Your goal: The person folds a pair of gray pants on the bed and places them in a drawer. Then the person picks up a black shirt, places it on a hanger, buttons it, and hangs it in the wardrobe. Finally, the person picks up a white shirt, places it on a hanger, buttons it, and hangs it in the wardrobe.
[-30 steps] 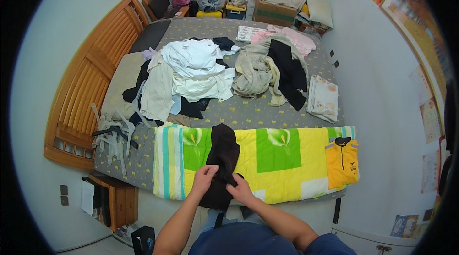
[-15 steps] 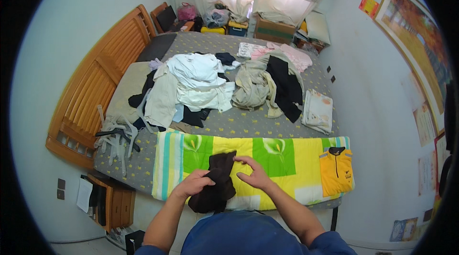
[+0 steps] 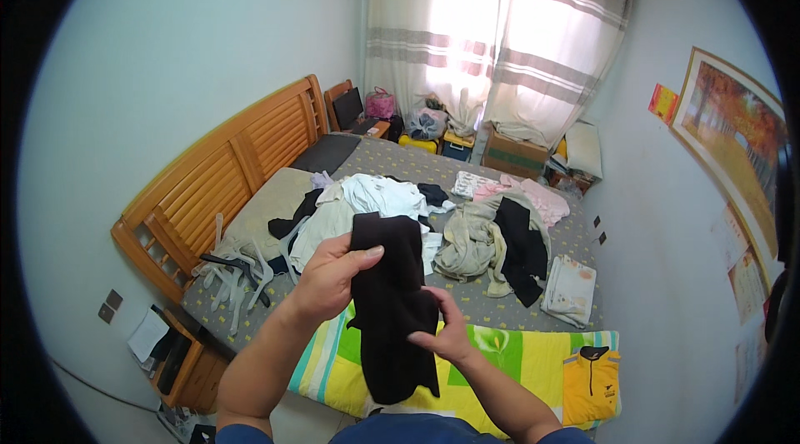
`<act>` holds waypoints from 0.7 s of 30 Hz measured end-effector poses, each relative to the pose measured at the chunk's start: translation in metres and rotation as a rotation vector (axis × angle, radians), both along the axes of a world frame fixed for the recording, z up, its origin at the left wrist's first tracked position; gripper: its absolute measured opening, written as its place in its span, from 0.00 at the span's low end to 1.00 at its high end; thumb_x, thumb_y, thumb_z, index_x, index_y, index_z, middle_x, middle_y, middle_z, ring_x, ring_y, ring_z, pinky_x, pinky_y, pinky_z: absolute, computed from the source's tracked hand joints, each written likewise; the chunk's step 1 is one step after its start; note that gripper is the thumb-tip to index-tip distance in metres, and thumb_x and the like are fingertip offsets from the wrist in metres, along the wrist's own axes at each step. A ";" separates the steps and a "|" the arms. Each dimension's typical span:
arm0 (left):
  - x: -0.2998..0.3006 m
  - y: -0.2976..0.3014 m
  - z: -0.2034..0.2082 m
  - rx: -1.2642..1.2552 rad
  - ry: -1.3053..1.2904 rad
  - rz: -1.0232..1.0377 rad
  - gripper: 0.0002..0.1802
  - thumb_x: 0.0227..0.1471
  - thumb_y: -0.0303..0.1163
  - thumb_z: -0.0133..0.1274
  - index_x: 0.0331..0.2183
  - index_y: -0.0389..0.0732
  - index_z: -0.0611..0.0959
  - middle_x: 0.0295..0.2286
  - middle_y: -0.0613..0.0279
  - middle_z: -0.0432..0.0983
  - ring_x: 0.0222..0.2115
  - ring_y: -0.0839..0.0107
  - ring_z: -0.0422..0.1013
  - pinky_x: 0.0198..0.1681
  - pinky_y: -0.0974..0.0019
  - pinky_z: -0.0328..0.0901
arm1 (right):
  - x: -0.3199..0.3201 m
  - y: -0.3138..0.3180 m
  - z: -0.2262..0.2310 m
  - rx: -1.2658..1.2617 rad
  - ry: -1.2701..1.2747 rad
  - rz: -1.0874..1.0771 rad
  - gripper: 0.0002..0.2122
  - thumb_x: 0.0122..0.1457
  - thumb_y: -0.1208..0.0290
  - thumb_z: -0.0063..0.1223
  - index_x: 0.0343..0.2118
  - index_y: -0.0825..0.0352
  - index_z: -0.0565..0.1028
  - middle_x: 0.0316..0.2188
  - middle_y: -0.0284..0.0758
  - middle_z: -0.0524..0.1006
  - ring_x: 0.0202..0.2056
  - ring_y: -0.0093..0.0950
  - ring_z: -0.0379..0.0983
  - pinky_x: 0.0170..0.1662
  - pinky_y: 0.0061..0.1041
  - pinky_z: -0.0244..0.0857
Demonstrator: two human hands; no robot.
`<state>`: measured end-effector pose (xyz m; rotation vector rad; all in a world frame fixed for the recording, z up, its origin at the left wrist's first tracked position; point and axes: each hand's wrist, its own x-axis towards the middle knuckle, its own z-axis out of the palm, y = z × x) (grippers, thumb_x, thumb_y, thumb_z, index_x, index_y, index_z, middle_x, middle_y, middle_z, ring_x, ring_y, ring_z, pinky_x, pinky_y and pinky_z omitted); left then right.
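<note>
A dark brown, nearly black garment (image 3: 387, 265) hangs lengthwise in front of me, raised above the bed; its kind is unclear. My left hand (image 3: 327, 279) grips its upper left edge, thumb on the near side and fingers behind. Lower down, my right hand (image 3: 452, 334) pinches the right edge, its fingers partly hidden by the cloth. Beneath lies a folded green, yellow and white quilt (image 3: 525, 373) along the near side of the bed. On the quilt's right end rests a yellow zip-neck top (image 3: 590, 386), laid flat.
Piled clothes, white ones (image 3: 383, 197) and beige and black ones (image 3: 477, 248), cover the middle of the bed. Several hangers (image 3: 237, 277) lie by the wooden headboard (image 3: 229, 182). A folded white cloth (image 3: 570, 290) sits at the right edge. A nightstand (image 3: 196, 377) stands at the lower left.
Both hands have lifted the dark garment from low over the quilt to chest height, where it hangs longer. My right hand has closed on its edge. The view has tilted up.
</note>
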<state>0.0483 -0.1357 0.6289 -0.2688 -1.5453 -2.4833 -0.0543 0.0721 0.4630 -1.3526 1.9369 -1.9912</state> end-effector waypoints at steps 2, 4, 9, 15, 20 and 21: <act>-0.008 -0.003 0.013 -0.010 0.017 -0.083 0.17 0.64 0.26 0.48 0.51 0.29 0.78 0.45 0.55 0.80 0.45 0.67 0.77 0.53 0.64 0.70 | -0.005 -0.002 0.010 0.000 0.013 -0.023 0.39 0.47 0.56 0.73 0.60 0.67 0.67 0.54 0.39 0.71 0.54 0.31 0.69 0.60 0.32 0.62; -0.018 -0.005 0.024 -0.008 0.027 -0.128 0.17 0.65 0.27 0.47 0.52 0.29 0.77 0.45 0.55 0.80 0.45 0.68 0.77 0.53 0.64 0.71 | -0.024 -0.004 0.026 -0.128 0.022 -0.009 0.40 0.47 0.54 0.73 0.60 0.67 0.67 0.53 0.39 0.71 0.53 0.31 0.69 0.59 0.32 0.62; -0.040 0.003 0.036 0.094 0.087 -0.043 0.16 0.66 0.27 0.46 0.51 0.30 0.77 0.45 0.56 0.80 0.44 0.69 0.78 0.51 0.65 0.72 | -0.035 -0.013 0.099 -0.021 0.335 -0.131 0.24 0.53 0.61 0.70 0.47 0.69 0.75 0.39 0.37 0.76 0.41 0.30 0.74 0.47 0.29 0.67; -0.060 -0.008 0.041 0.025 0.171 0.055 0.19 0.66 0.28 0.45 0.56 0.33 0.74 0.48 0.57 0.78 0.47 0.71 0.75 0.54 0.66 0.70 | -0.055 -0.013 0.096 0.005 0.103 -0.307 0.10 0.66 0.71 0.54 0.44 0.71 0.80 0.28 0.41 0.80 0.31 0.27 0.75 0.37 0.27 0.69; -0.064 -0.027 0.041 -0.197 0.136 0.106 0.29 0.66 0.28 0.42 0.66 0.36 0.62 0.62 0.55 0.64 0.61 0.67 0.64 0.63 0.59 0.59 | -0.081 0.002 0.164 -0.130 0.119 -0.478 0.15 0.69 0.66 0.49 0.41 0.76 0.77 0.27 0.28 0.75 0.33 0.17 0.66 0.39 0.21 0.63; -0.065 -0.028 0.039 -0.191 0.137 0.109 0.32 0.65 0.29 0.44 0.67 0.36 0.59 0.65 0.56 0.60 0.62 0.66 0.61 0.63 0.57 0.59 | -0.090 0.005 0.178 -0.124 0.135 -0.448 0.14 0.70 0.66 0.49 0.39 0.76 0.76 0.27 0.27 0.74 0.32 0.17 0.65 0.38 0.20 0.63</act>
